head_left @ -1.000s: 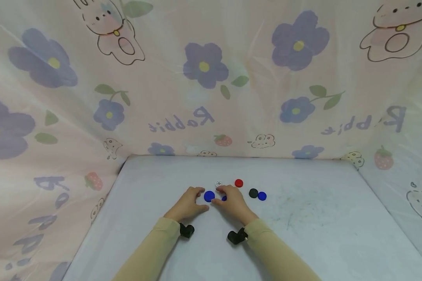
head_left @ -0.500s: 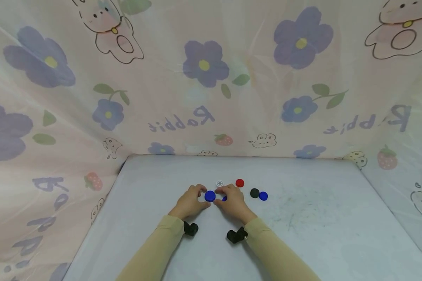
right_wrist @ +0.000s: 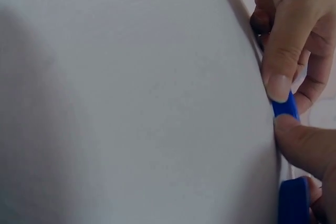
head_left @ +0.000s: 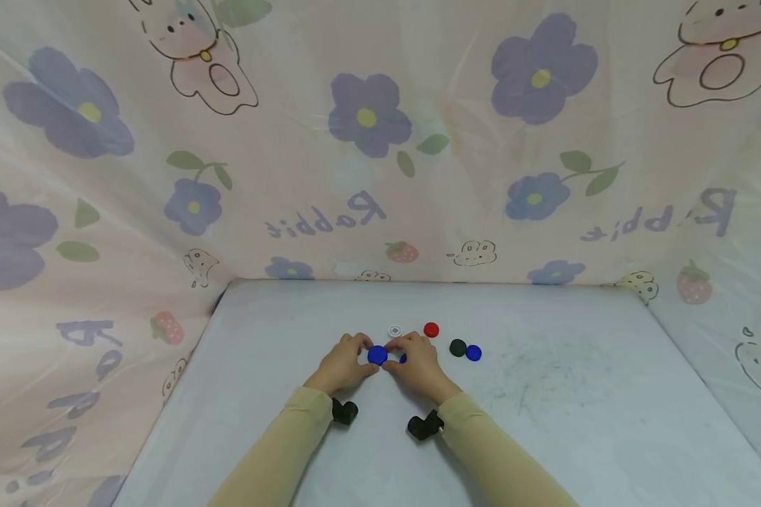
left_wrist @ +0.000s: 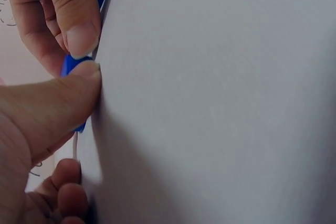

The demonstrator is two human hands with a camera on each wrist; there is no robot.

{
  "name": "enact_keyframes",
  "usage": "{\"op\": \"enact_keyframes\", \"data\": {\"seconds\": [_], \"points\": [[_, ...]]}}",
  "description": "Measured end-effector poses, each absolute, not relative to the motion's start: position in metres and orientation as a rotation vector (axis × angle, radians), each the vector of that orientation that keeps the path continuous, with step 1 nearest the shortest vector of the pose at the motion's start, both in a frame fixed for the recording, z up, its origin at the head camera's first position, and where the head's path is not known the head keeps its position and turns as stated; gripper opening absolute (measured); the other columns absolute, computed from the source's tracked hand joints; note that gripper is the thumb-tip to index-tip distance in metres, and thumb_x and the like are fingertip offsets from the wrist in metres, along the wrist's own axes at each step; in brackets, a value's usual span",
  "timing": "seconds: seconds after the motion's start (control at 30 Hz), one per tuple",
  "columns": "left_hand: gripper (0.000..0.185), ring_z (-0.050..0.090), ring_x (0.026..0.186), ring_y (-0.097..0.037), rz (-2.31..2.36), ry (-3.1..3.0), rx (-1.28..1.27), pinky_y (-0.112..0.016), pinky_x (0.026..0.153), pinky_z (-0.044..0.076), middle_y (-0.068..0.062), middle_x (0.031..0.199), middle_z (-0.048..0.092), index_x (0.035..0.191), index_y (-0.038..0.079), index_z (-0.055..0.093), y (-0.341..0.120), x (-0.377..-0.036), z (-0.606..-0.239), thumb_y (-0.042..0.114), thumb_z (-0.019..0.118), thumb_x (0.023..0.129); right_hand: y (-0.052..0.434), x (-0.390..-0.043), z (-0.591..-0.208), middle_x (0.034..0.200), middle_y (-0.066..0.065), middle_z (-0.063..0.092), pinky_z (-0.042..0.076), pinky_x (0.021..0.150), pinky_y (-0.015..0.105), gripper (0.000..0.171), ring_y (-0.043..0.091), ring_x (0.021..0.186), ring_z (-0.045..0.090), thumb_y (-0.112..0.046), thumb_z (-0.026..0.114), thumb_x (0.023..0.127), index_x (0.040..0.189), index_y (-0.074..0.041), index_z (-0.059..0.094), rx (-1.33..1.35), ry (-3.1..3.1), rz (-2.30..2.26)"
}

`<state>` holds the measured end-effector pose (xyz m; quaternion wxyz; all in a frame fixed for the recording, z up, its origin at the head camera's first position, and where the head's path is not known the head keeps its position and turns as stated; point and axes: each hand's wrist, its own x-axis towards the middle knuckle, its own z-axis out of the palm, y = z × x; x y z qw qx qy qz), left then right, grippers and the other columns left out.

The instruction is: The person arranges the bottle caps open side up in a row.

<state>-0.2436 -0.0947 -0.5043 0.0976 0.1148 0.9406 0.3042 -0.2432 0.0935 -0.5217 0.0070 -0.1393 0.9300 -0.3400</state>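
Observation:
A round blue bottle cap (head_left: 377, 355) lies between both hands near the middle of the white table. My left hand (head_left: 342, 362) pinches its left side with thumb and index finger. From the right, my right hand (head_left: 421, 365) holds the same cap between thumb and forefinger. Up close in the left wrist view, the thumb tips nearly meet over the near side of the cap (left_wrist: 70, 65). A second blue cap (right_wrist: 294, 200) shows under the right hand in the right wrist view; in the head view that hand mostly hides it.
Behind the hands sit a white cap (head_left: 394, 331) and a red cap (head_left: 431, 329). Right of them a black cap (head_left: 458, 348) touches another blue cap (head_left: 473, 353). A printed curtain (head_left: 368, 176) borders the table (head_left: 577, 422) at the back and sides.
My left hand has moved right and slightly forward to the blue cap, and its fingers have closed in on the side. The right hand's fingertips have also come to the cap.

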Motion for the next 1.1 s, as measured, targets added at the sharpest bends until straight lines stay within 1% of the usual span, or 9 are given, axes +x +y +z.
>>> {"op": "enact_keyframes", "data": {"seconds": [0.1,0.23,0.37,0.47,0.73,0.97,1.1], "points": [[0.038,0.051,0.087,-0.022,0.936,2.758,0.375,-0.04,0.074,0.045,-0.007,0.099,0.05,0.114,0.014,0.058,-0.098,-0.242,-0.505,0.028,0.077,0.084,0.093,-0.243,-0.522,0.105,0.004,0.056,0.034,0.089,0.049,0.027,0.025,0.103,0.046,-0.029,0.08,0.081,0.105,-0.019,0.071,-0.445,2.911,-1.048],[0.036,0.051,0.091,-0.02,1.026,2.666,0.417,-0.039,0.081,0.044,-0.004,0.101,0.052,0.114,0.01,0.057,-0.104,-0.242,-0.508,0.027,0.074,0.087,0.092,-0.241,-0.521,0.107,0.004,0.06,0.034,0.091,0.05,0.028,0.025,0.104,0.047,-0.032,0.079,0.081,0.105,-0.019,0.072,-0.485,2.917,-1.02],[0.035,0.05,0.088,-0.019,1.169,2.56,0.425,-0.037,0.077,0.042,-0.003,0.101,0.054,0.115,0.007,0.055,-0.111,-0.24,-0.509,0.026,0.07,0.09,0.09,-0.239,-0.517,0.108,0.001,0.063,0.033,0.093,0.049,0.028,0.025,0.106,0.048,-0.033,0.076,0.084,0.108,-0.019,0.072,-0.526,2.933,-1.012],[0.034,0.051,0.085,-0.018,1.253,2.521,0.412,-0.035,0.075,0.042,-0.003,0.1,0.055,0.115,0.007,0.054,-0.115,-0.238,-0.508,0.026,0.07,0.091,0.089,-0.237,-0.515,0.107,0.0,0.063,0.033,0.094,0.048,0.028,0.025,0.107,0.048,-0.033,0.075,0.085,0.109,-0.019,0.072,-0.554,2.956,-1.015],[0.032,0.056,0.087,-0.016,1.357,2.482,0.42,-0.034,0.079,0.047,-0.002,0.094,0.059,0.113,0.004,0.056,-0.118,-0.232,-0.504,0.022,0.069,0.091,0.087,-0.233,-0.511,0.108,-0.001,0.066,0.034,0.092,0.046,0.033,0.023,0.105,0.05,-0.033,0.074,0.086,0.116,-0.02,0.069,-0.605,2.964,-1.054],[0.036,0.058,0.089,-0.014,1.336,2.517,0.436,-0.035,0.082,0.048,0.001,0.097,0.062,0.119,0.005,0.06,-0.123,-0.229,-0.5,0.028,0.068,0.092,0.085,-0.228,-0.506,0.11,-0.004,0.067,0.034,0.094,0.044,0.032,0.021,0.107,0.049,-0.033,0.073,0.087,0.116,-0.019,0.069,-0.598,2.938,-1.112],[0.036,0.059,0.09,-0.013,1.315,2.552,0.452,-0.036,0.082,0.049,0.003,0.097,0.064,0.122,0.006,0.061,-0.128,-0.223,-0.495,0.027,0.067,0.093,0.082,-0.224,-0.504,0.106,-0.004,0.068,0.038,0.091,0.041,0.029,0.019,0.103,0.051,-0.031,0.07,0.09,0.114,-0.016,0.07,-0.611,2.913,-1.185]]}}
